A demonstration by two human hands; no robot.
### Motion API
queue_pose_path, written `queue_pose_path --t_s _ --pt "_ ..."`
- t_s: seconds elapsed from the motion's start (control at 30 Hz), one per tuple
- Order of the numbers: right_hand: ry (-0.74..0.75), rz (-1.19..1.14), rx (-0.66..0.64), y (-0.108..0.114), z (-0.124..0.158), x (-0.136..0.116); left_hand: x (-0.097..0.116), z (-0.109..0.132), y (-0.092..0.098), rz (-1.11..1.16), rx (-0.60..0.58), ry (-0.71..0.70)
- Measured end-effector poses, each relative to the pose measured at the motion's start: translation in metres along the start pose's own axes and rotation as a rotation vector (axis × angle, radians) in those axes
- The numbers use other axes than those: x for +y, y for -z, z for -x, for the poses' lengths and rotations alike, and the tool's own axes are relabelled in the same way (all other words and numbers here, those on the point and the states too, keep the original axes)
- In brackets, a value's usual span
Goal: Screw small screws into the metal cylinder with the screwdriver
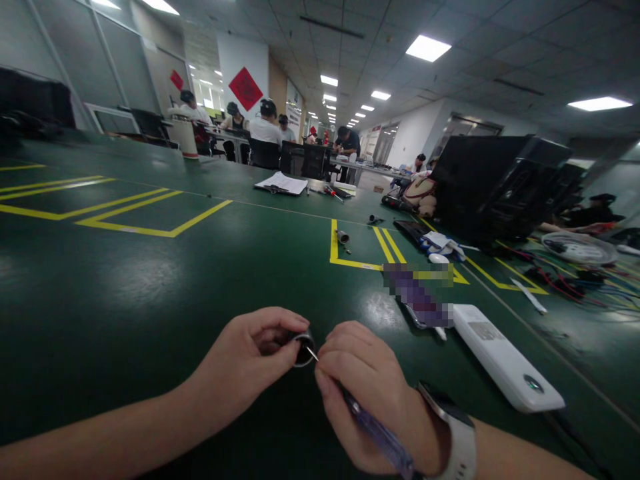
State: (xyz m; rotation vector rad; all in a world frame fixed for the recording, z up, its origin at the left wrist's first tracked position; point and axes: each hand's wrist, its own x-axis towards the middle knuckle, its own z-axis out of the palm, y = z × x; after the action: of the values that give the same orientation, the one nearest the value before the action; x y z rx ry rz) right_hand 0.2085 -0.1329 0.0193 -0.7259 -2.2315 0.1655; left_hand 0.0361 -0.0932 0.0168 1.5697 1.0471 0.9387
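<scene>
Screwdriver (379, 435) points into metal cup (303, 353) between both hands (364, 381).

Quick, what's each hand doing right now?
Left hand: closed, holding a small grey hollow metal cylinder.
Right hand: closed, holding a slim screwdriver with a translucent purple handle, shaft pointed at the cylinder's opening.

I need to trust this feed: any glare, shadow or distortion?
Head view: ceiling lights blown out, pale glare on the green table, heavy shade inside the small metal cup in the left hand, blocky pixelation beside the white device.
</scene>
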Motion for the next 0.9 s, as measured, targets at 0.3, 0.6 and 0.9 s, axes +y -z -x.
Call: queue_pose_path --t_s 0.3,0.6,0.9 --pt "0.077 0.098 0.038 -0.0042 0.0011 -0.0024 -0.0016 0.0007 0.0006 -0.071 0.042 -0.142" --pt "0.102 0.142 -0.024 -0.0044 0.0004 0.0012 -0.0004 0.0018 0.0003 -0.097 0.033 -0.147" --pt "0.098 0.125 0.011 -0.0053 0.0033 -0.0029 0.0001 0.0006 0.0007 -0.108 0.021 -0.137"
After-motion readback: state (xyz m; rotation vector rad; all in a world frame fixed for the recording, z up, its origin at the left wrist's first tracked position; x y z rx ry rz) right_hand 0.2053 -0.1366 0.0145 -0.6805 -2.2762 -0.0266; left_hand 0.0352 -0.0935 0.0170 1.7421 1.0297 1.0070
